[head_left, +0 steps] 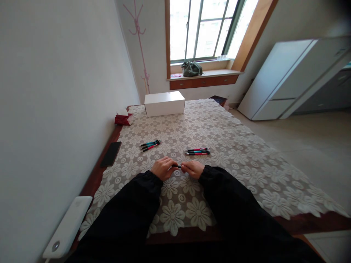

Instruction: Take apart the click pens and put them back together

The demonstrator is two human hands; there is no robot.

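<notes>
My left hand [163,168] and my right hand [193,169] meet over a table with a floral lace cloth [233,153]. Both are closed on one dark pen [177,166], of which only a short piece shows between the fingers. A small group of pens [150,145], teal and red, lies beyond my left hand. Another group of pens [197,151], red and teal, lies just beyond my right hand. Black sleeves cover both arms.
A white box [164,103] stands at the far end of the table, a red packet [123,119] to its left. A black phone [110,153] and a white device [68,226] lie along the left edge by the wall. A white cabinet [285,80] stands right.
</notes>
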